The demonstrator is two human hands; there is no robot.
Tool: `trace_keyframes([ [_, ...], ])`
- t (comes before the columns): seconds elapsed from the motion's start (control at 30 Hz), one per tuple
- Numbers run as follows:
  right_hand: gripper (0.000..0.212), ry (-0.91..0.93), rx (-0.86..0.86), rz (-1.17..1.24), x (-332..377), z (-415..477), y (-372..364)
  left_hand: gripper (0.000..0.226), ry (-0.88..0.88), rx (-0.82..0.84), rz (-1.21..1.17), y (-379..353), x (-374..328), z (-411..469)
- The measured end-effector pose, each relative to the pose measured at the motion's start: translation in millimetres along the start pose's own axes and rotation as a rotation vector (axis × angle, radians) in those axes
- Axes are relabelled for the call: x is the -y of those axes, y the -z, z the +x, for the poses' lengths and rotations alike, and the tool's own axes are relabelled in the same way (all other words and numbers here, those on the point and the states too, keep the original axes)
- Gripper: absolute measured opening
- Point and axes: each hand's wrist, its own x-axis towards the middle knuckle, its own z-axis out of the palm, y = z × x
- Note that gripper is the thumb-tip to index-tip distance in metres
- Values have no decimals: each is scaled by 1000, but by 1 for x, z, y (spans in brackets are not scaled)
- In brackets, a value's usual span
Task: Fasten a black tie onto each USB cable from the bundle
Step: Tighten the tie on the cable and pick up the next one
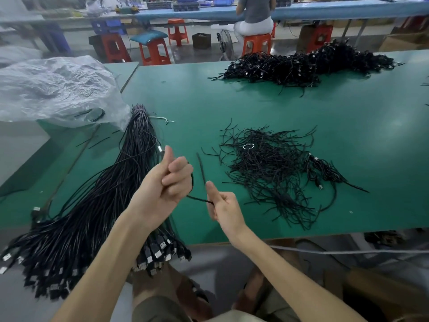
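Observation:
A thick bundle of black USB cables point(97, 205) lies on the left of the green table point(348, 126), its plugs hanging over the front edge. My left hand point(166, 182) grips a coiled USB cable point(191, 180) above the bundle, its silver plug showing by the thumb. My right hand point(222, 209) pinches a black tie point(201, 169); one blurred end rises up, the other runs left toward the coil. A loose pile of black ties point(269, 173) lies to the right of my hands.
A heap of tied cables point(308, 66) sits at the table's far side. One finished cable point(325, 170) lies right of the tie pile. Crumpled clear plastic point(55, 89) covers the left. A seated person point(254, 19) and red stools point(154, 51) are beyond.

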Motion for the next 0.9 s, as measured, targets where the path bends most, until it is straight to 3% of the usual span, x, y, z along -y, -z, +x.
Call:
trace_keyframes([
  [0.13, 64, 2, -102, -77, 16, 25, 13, 54, 292, 189, 868, 1, 3, -12],
  [0.2, 64, 92, -80, -132, 27, 32, 9, 54, 376, 195, 1076, -4, 15, -9],
  [0.3, 64, 206, -47, -212, 37, 32, -2, 47, 297, 72, 1187, -5, 26, -2],
  [0.4, 63, 223, -48, -151, 41, 30, -4, 43, 200, -52, 1021, 7, 25, -6],
  [0.53, 56, 220, 46, -47, 36, 19, -10, 59, 42, -256, 700, 25, 29, -7],
  [0.6, 66, 224, 70, -55, 29, 12, -19, 62, -59, -323, 453, 24, 29, -1],
  [0.7, 69, 188, 54, -73, 15, 8, -30, 63, -167, -310, 112, 19, 19, 9],
  [0.8, 65, 135, -9, -77, 5, 14, -25, 45, -180, -275, -161, 16, 6, 7],
  [0.9, 63, 145, -71, -206, 3, 27, -11, 41, -97, -163, -128, 13, -2, -2],
])
